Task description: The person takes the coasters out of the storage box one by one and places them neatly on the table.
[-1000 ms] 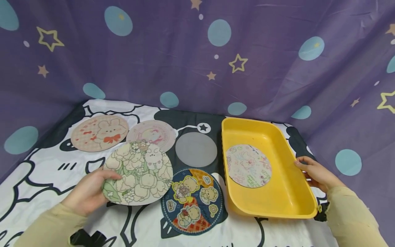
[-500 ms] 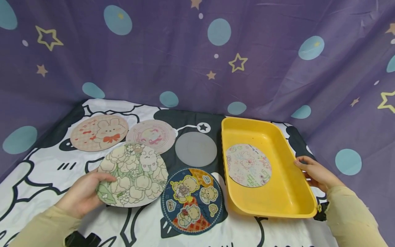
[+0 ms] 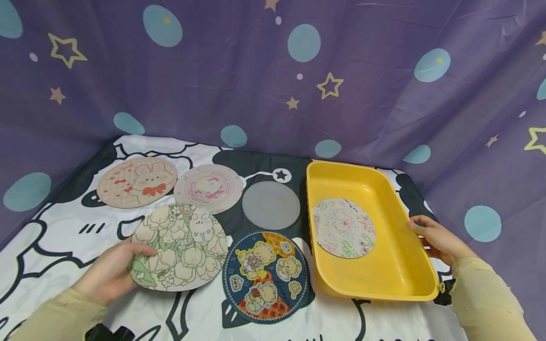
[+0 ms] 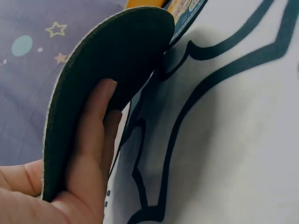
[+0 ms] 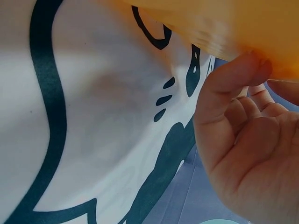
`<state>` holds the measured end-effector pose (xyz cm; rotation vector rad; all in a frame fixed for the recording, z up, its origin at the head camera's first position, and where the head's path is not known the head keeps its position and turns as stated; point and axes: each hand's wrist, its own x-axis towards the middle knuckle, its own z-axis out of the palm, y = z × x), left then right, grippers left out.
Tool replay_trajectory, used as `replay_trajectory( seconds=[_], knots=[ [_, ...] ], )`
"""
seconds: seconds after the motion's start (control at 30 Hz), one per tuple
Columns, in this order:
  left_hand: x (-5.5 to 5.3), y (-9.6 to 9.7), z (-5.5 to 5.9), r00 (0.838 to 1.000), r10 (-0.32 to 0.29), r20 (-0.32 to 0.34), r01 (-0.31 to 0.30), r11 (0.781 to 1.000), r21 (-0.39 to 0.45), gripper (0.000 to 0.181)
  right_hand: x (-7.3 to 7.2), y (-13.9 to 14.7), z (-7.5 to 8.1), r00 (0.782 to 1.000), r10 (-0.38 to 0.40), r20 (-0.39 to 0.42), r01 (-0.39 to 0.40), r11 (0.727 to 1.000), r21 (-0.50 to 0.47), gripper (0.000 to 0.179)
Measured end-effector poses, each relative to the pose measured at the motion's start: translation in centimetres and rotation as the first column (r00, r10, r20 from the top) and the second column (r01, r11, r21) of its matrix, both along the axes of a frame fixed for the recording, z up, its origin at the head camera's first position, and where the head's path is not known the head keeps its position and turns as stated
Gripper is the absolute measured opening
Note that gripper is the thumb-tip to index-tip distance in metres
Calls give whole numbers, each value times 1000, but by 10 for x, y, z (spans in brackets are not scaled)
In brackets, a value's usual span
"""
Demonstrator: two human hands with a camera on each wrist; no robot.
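My left hand (image 3: 106,272) pinches the left edge of a round mouse pad (image 3: 181,248) printed with pale tulips and a white bunny. Its thumb lies on the printed face; the fingers (image 4: 91,126) spread under the dark backing (image 4: 117,51). The pad is raised over the cloth, its far edge overlapping a pink-printed pad (image 3: 209,187) in the head view. My right hand (image 3: 441,239) grips the right rim of a yellow plastic tray (image 3: 396,265), with curled fingers beneath the rim in the right wrist view. Inside the tray lies a white doodle-printed round pad (image 3: 344,228).
A navy bear pad (image 3: 266,277) lies just left of the tray, with a plain grey round pad (image 3: 271,206) behind it. A checked bunny pad (image 3: 138,183) lies at the back left. The cartoon-printed cloth (image 3: 55,246) meets a purple curtain (image 3: 256,71) behind.
My left hand has drawn the tulip mouse pad a little left and toward me, away from the navy pad. The right hand and the tray have stayed in place.
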<state>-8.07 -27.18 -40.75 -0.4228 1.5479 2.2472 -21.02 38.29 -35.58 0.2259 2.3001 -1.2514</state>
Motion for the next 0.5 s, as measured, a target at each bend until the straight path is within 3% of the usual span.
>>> replay_trajectory(
  seconds=[0.3, 0.5],
  knots=[
    [3, -4, -6, 999, -34, 14, 34, 999, 16, 84, 0, 0, 0, 1000, -3, -3, 3, 1000, -3, 41],
    [3, -3, -10, 999, -27, 35, 27, 1000, -7, 91, 0, 0, 0, 1000, 0, -3, 0, 1000, -4, 42]
  ],
)
